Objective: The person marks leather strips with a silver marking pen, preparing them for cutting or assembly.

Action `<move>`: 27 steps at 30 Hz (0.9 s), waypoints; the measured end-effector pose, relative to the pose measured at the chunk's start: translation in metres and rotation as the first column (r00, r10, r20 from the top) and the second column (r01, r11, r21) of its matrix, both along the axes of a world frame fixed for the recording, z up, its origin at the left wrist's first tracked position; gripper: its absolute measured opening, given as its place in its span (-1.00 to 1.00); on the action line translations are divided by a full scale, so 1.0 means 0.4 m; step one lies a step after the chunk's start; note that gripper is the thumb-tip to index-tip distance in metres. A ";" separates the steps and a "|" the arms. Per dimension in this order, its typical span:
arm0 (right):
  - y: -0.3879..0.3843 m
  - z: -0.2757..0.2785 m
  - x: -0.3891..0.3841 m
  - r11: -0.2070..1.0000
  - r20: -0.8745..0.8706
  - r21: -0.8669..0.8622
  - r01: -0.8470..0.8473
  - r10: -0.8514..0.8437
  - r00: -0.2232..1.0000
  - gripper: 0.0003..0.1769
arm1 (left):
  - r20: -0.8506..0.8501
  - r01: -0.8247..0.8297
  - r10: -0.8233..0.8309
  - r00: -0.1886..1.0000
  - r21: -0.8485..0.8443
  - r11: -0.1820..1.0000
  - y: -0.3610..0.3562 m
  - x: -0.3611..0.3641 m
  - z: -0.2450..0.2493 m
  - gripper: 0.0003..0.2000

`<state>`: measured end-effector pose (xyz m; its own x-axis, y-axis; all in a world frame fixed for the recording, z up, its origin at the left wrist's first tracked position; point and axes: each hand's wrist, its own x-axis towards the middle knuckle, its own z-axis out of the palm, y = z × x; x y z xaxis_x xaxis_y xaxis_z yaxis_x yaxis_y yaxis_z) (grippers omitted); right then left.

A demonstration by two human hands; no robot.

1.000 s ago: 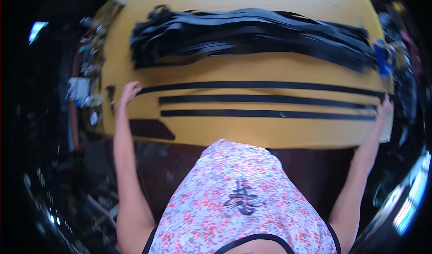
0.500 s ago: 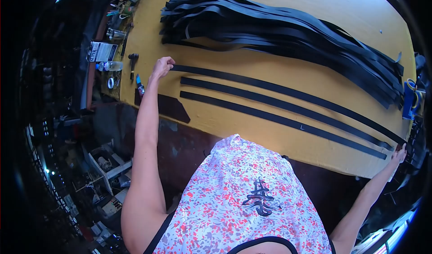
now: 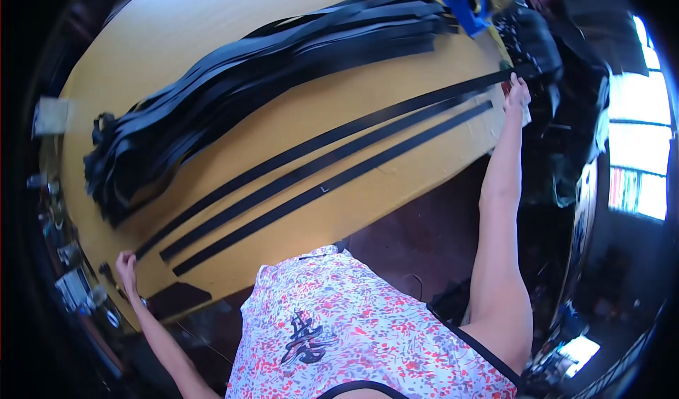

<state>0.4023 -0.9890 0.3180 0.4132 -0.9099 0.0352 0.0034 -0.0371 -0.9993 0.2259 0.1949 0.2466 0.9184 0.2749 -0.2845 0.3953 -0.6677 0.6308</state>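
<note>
A long black strap [image 3: 353,125], flat and leather-like, stretches in a slight curve across the yellow table [image 3: 396,187]. My left hand [image 3: 126,270] pinches its end at the lower left. At the upper right, my right hand [image 3: 518,95] grips it near the other end, and a short piece reaches past the fingers. Two similar straps lie nearly parallel on the near side: a middle strap [image 3: 297,175] and a front strap [image 3: 269,220], which bears a small pale L-shaped mark. A small reddish-brown piece shows beside my right fingers, partly hidden.
A thick bundle of black straps [image 3: 283,66] lies farther back. A blue holder [image 3: 467,11] with yellow handles stands at the table's far right corner. Near my left hand lies a dark angular sheet [image 3: 177,298]. Small items and a white-labelled package [image 3: 73,289] line the left edge.
The head view has swung to the right, so the table appears rotated. Both hands remain at the strap's ends.
</note>
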 end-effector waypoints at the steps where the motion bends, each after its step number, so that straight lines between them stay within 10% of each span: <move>1: 0.015 0.027 -0.024 1.000 -0.022 0.011 0.018 -0.017 1.000 -0.63 | -0.022 -0.006 0.006 1.000 0.009 1.000 0.000 -0.016 0.008 -0.94; 18: -0.082 -0.239 -0.343 0.965 -0.172 0.105 0.241 -0.221 0.960 -0.55 | -0.350 -0.189 0.162 0.922 -0.043 0.981 -0.171 -0.323 -0.042 -0.89; 22: 0.029 -0.347 -0.387 0.772 -0.710 -0.567 -0.286 -0.282 0.646 -0.30 | -0.286 -0.155 0.163 0.944 0.049 0.987 -0.189 -0.321 -0.052 -0.87; 25: 0.258 -0.337 -0.364 0.734 -0.740 -0.582 -0.350 -0.299 0.602 -0.25 | -0.259 -0.188 0.190 0.947 0.034 0.982 -0.199 -0.322 -0.041 -0.88; 27: 0.339 -0.314 -0.355 0.784 -0.889 -0.433 -0.446 -0.291 0.352 -0.25 | -0.261 -0.201 0.201 0.944 0.023 0.979 -0.184 -0.312 -0.041 -0.89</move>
<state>0.2601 -0.8532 0.1923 0.5799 -0.8140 0.0317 -0.8048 -0.5785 -0.1329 0.1013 0.1211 0.2304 0.7378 0.4447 -0.5078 0.6720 -0.5554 0.4899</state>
